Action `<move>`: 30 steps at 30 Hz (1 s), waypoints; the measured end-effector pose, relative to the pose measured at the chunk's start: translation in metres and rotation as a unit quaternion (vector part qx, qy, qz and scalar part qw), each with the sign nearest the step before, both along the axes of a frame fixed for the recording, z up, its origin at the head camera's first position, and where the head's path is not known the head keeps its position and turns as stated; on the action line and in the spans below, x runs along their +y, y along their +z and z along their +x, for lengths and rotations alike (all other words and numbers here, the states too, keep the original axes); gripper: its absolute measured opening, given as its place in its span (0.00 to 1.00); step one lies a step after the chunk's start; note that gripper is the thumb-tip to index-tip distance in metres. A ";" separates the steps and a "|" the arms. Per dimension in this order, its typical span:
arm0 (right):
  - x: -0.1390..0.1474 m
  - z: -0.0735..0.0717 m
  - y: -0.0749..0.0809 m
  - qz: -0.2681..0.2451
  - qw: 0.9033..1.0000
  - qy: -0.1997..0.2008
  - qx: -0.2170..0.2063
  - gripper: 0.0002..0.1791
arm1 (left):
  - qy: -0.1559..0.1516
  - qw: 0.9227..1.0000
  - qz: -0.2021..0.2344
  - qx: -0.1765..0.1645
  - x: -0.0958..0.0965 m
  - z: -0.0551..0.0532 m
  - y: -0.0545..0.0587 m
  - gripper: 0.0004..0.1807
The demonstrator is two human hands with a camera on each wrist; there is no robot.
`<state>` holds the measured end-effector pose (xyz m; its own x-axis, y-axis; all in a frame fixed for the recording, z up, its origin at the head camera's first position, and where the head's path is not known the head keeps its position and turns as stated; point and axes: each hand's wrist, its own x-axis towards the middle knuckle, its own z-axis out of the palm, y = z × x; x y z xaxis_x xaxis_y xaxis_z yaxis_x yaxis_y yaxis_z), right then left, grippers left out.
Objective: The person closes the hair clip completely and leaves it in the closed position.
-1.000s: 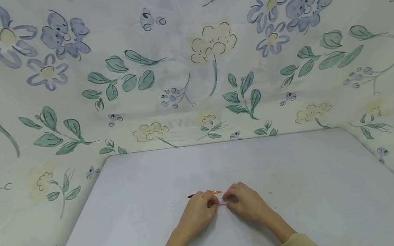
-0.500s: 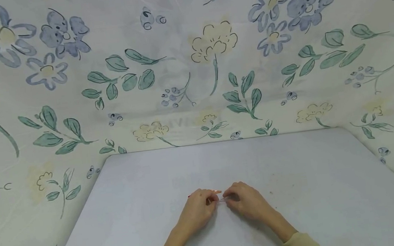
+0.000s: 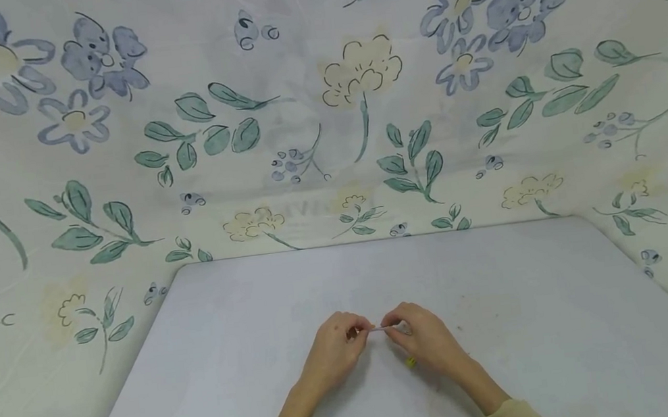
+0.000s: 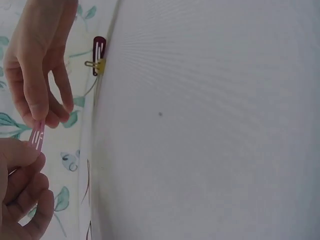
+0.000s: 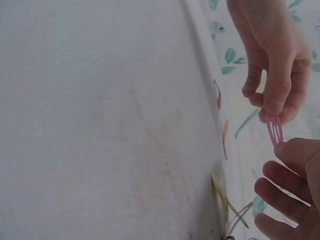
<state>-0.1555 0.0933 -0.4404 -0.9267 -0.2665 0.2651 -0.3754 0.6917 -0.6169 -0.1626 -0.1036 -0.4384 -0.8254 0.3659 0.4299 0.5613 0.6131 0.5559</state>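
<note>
A pink snap hair clip (image 4: pixel 36 137) is stretched between my two hands, above the table. My left hand (image 3: pixel 334 346) pinches one end between thumb and forefinger. The other end is pinched by my right hand (image 3: pixel 423 335), whose remaining fingers are spread loose in the right wrist view. The clip's slotted frame (image 5: pixel 275 131) shows between the fingertips there. Just below the right hand in the head view lies a yellow hair clip (image 3: pixel 410 362).
On the white table (image 3: pixel 246 299), a dark red clip (image 4: pixel 99 47) lies close to the yellow one in the left wrist view. A red clip (image 5: pixel 218 95) and an orange clip (image 5: pixel 225 139) show near the table's edge in the right wrist view. Flowered cloth (image 3: pixel 298 103) surrounds the table.
Both hands have shifted slightly up in the head view with the pink hair clip. The orange and red clips have become hidden behind the left hand, and the yellow clip has come into sight.
</note>
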 end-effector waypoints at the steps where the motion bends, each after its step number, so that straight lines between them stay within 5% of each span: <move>1: 0.000 0.000 0.001 -0.004 1.000 -0.001 0.006 0.05 | 0.000 1.000 0.006 0.004 0.000 0.000 0.001 0.06; 12: 0.001 -0.003 0.012 -0.026 0.997 -0.008 0.069 0.08 | 0.000 0.996 0.066 0.061 0.004 -0.005 0.012 0.07; 19: 0.000 -0.001 0.016 -0.039 0.992 -0.012 0.116 0.08 | -0.015 0.995 0.083 0.052 0.004 -0.006 0.016 0.07; 30: -0.002 0.005 0.021 -0.046 0.993 -0.010 0.104 0.09 | -0.029 0.994 0.097 0.043 0.004 -0.002 0.023 0.07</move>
<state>-0.1506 0.0909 -0.4196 -0.8541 -0.2146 0.4738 -0.4885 0.6437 -0.5890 -0.1644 -0.0999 -0.4153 -0.7620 0.3155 0.5655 0.6437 0.4638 0.6086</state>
